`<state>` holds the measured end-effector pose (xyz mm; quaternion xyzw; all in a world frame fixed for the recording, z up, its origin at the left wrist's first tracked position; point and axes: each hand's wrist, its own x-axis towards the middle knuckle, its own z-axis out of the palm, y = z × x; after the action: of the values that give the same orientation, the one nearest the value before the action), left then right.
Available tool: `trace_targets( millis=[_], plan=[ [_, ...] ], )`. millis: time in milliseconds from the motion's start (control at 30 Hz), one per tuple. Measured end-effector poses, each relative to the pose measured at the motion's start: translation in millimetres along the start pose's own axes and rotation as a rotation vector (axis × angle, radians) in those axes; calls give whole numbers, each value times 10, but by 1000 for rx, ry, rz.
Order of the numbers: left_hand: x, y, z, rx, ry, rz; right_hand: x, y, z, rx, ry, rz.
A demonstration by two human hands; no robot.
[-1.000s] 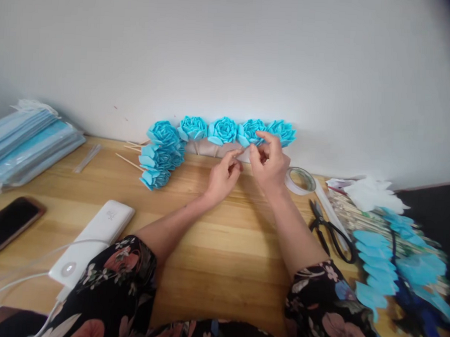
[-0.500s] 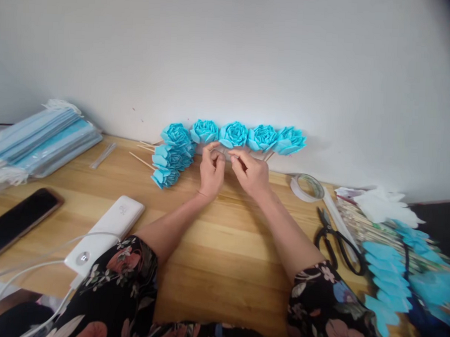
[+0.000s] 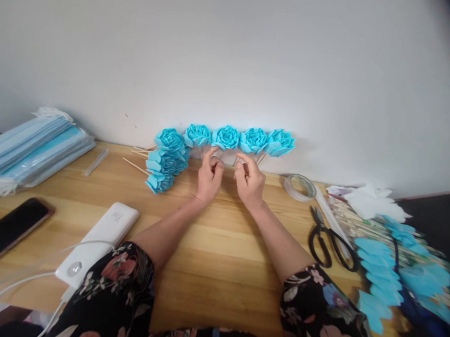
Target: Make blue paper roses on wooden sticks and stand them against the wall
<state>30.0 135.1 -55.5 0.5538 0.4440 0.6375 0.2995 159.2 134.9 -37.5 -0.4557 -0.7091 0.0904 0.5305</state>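
Blue paper roses on wooden sticks lean in a row against the wall. The middle rose sits just above and between my two hands. My left hand is half curled, its index finger raised close under that rose, the thumb apart from it; I see nothing held. Close by on the right, my right hand has bent fingers, with its index finger pointing toward the stems and a small gap to the thumb. It shows nothing in its grasp. To the left, several more roses lie bunched, sticks pointing left.
Packed face masks, a phone and a white power bank with a cable lie left. At right are a tape roll, black-handled scissors, blue petal pieces and a bundle of sticks.
My right hand has drawn away from my left hand, widening the gap between them, and its fingers have loosened. The view has shifted slightly, and the roses stay in their row.
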Motion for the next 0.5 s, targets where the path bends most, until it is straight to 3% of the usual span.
trace_targets(
  millis=[167,367,500],
  plan=[
    [-14,-1,0,18,-7,-10,-19,29,38,-26,-22,28],
    [4,35,-7,54,0,-11,12,54,126,-112,-87,-61],
    [-1,-8,-1,32,-16,-14,16,66,116,-53,-55,-23]
  ],
)
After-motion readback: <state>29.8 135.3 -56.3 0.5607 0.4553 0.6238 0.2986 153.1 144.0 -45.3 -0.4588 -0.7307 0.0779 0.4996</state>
